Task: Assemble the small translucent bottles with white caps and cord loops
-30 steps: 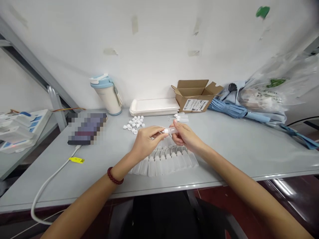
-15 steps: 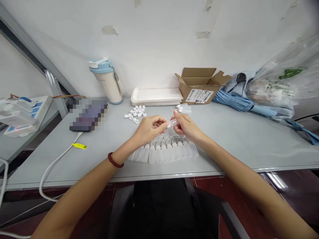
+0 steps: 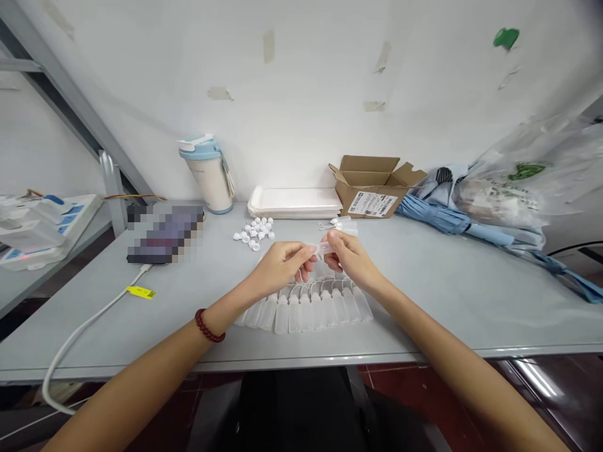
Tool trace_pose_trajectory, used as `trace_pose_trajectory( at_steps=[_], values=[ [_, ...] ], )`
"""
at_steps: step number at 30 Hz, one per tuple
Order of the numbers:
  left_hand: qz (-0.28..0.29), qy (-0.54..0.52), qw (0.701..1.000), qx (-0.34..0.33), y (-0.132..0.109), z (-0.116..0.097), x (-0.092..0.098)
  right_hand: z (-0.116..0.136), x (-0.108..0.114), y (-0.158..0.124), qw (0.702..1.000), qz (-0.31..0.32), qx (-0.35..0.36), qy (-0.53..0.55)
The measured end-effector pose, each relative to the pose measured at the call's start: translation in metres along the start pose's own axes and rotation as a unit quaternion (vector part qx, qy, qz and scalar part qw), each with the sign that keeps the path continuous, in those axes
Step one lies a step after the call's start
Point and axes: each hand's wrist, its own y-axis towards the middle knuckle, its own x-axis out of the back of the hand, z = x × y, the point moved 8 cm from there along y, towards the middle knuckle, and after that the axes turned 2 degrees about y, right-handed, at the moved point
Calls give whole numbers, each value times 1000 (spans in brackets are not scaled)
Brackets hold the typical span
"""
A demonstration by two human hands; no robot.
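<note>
Near the centre of the frame, the left hand [image 3: 282, 267] has its thumb and forefinger pinched together at the whitish end of a small bottle [image 3: 325, 248]; whether they grip a cap or the neck is too small to tell. The right hand [image 3: 351, 260] is closed around the translucent body of the same bottle, its fingers curled under. The bottle is held above the tabletop [image 3: 447, 282], between the two hands.

Just below the hands, a fanned row of bottles [image 3: 311, 312] lies side by side, thin white loops curving over their tops. Left of centre lies a loose cluster of white caps [image 3: 257, 231]. Just beyond the right hand, more bottles [image 3: 347, 225] lie on their sides.

Farther back, a stack of white trays [image 3: 296, 201] sits beside an open cardboard box [image 3: 372, 204]. A cream tumbler [image 3: 210, 179] with a blue lid stands upper left of centre. A blue umbrella [image 3: 433, 216] lies to the right, near a clear plastic bag [image 3: 499, 194]. A red bracelet [image 3: 210, 326] circles the left wrist.
</note>
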Motion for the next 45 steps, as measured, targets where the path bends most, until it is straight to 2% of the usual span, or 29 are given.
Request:
trace_pose_trajectory(
  at_steps=[4,7,12,15,17,19,22,25,27,30,32,36,38,40,42,45],
  values=[
    [-34,-55,998,16,1,1,8,15,10,-5,986,-75,82,-121],
    [-35,-51,998,-3,2,-1,12,18,8,-7,982,-69,97,-147],
    [-38,62,995,-70,0,-13,14,5,9,-3,993,-54,51,-90],
    [-69,170,973,-141,-4,-27,15,-1,9,0,996,-39,34,-66],
    [-87,208,961,-160,-6,-32,16,-2,10,1,997,-36,32,-61],
    [-73,176,973,-131,-4,-26,16,-1,10,1,997,-37,34,-63],
    [-16,84,995,-50,0,-11,12,2,9,0,996,-33,39,-69],
    [10,38,999,-2,2,-2,8,2,7,-2,996,-27,39,-72],
    [11,34,999,-7,1,-3,7,1,7,-1,997,-24,32,-61],
    [-5,88,994,-59,-2,-12,8,-4,6,-1,1000,-17,11,-20],
    [-38,174,976,-122,-5,-22,11,-7,5,0,1000,-11,-7,13],
    [-79,335,901,-263,-16,-37,6,-10,2,1,996,3,-46,76],
    [-76,383,872,-297,-20,-38,2,-12,0,1,993,8,-70,96],
    [-70,403,862,-300,-21,-37,-1,-15,-1,0,989,8,-94,111],
    [-58,380,884,-267,-18,-33,-1,-18,-2,0,986,2,-112,123],
    [-24,268,952,-146,-10,-21,0,-18,-1,-1,985,-15,-111,133]
  ],
)
